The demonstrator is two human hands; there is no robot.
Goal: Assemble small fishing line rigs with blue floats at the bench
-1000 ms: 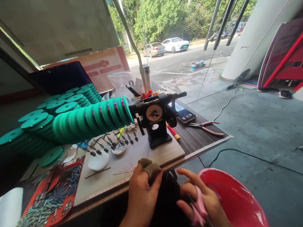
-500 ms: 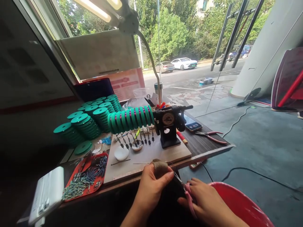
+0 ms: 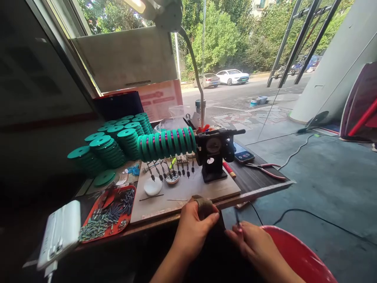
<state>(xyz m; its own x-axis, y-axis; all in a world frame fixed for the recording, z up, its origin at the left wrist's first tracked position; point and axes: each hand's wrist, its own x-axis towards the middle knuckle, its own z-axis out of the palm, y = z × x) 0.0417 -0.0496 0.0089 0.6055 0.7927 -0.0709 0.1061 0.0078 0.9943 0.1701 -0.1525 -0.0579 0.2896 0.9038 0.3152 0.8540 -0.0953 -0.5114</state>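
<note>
My left hand is at the front edge of the wooden board, with a brown wrap on a finger. Its thumb and fingertips are pinched together; whatever they hold is too small to make out. To its right, my right hand is closed around pink-handled scissors, blades pointing up and blurred. The scissors are apart from the left hand. Beyond, a row of green spools sits on a black winding device, with several small dark pieces hanging below.
On the board are a white dish and a small bowl of beads. A red tray of small parts and a white power bank lie left. Pliers and a phone lie right; a red basin is below.
My right hand has drawn the scissors away from my left fingertips, and the blades now point more upright. The left hand keeps its pinch. The view has shifted slightly.
</note>
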